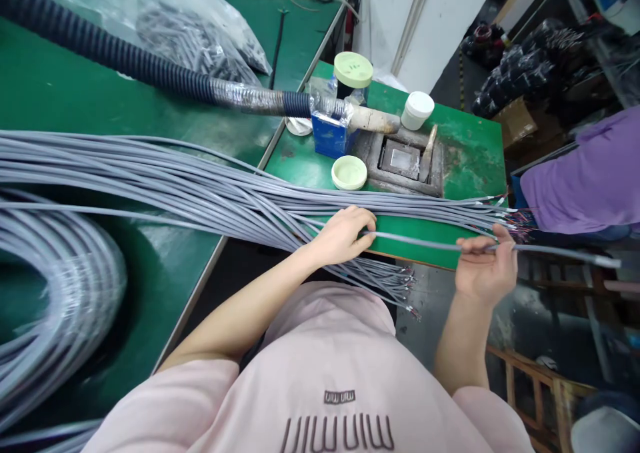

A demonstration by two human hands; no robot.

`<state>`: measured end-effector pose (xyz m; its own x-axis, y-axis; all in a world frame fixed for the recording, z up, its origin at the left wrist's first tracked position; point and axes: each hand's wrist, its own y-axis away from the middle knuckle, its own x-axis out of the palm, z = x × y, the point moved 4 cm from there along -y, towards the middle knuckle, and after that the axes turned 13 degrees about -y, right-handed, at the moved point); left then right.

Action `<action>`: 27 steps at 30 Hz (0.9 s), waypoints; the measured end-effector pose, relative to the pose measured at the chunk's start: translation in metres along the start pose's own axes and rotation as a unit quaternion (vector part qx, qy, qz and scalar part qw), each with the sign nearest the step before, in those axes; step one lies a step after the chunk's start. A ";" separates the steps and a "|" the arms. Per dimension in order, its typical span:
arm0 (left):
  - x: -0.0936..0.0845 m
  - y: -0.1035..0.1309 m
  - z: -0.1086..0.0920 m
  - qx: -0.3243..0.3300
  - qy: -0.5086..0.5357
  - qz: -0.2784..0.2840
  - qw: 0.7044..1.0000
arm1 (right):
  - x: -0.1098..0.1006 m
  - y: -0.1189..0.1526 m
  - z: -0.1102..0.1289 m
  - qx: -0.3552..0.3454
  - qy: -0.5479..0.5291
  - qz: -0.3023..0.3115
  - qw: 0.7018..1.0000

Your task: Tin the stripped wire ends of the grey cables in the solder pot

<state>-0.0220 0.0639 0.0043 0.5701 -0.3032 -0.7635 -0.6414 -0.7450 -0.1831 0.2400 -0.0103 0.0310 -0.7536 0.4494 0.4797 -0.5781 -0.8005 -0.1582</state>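
Between my two hands a single grey cable (pixel 417 240) is stretched across the front of the green bench. My left hand (pixel 346 232) pinches it near the bundle. Farther along, my right hand (pixel 485 266) grips the same cable, and its end with a white tip sticks out to the right. Behind my hands lies a thick bundle of grey cables (pixel 215 186), with stripped red and dark wire ends at its right end. A lower group of cable ends (pixel 385 276) hangs over the bench's front edge, close to my pink shirt.
A coiled grey cable (pixel 95 280) lies at left. Behind the bundle are a solder pot (pixel 403 158), a pale lid (pixel 349 172), a white jar (pixel 417 110), a blue box (pixel 330 136) and a black corrugated hose (pixel 175 73). A person in purple (pixel 585 173) is at right.
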 end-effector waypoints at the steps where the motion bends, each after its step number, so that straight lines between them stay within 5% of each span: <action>1: 0.002 0.001 -0.003 0.009 0.022 0.007 1.000 | 0.003 0.007 0.003 0.034 0.039 0.037 0.998; 4: 0.008 0.005 -0.017 -0.003 0.149 0.024 0.989 | 0.014 0.040 -0.005 0.200 0.158 0.166 0.952; 7: 0.017 0.008 -0.027 -0.080 0.335 0.031 0.938 | 0.023 0.071 -0.018 0.300 0.255 0.264 0.880; 13: 0.028 0.011 -0.025 -0.177 0.562 -0.021 0.808 | 0.038 0.097 -0.027 0.342 0.313 0.396 0.792; 19: 0.015 0.020 -0.028 -0.195 0.617 -0.022 0.762 | 0.046 0.107 -0.016 0.344 0.303 0.512 0.727; 23: 0.010 0.021 -0.033 -0.179 0.629 -0.019 0.756 | 0.045 0.107 -0.016 0.351 0.247 0.537 0.726; 27: 0.028 0.019 -0.038 -0.167 0.623 0.025 0.764 | 0.040 0.096 -0.026 0.337 0.198 0.443 0.807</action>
<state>0.0017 0.0187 0.0027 0.7283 -0.5122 0.4552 -0.6309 -0.7605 0.1536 0.1464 -0.0585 0.0122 -0.8955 -0.4335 0.1008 0.4436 -0.8508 0.2816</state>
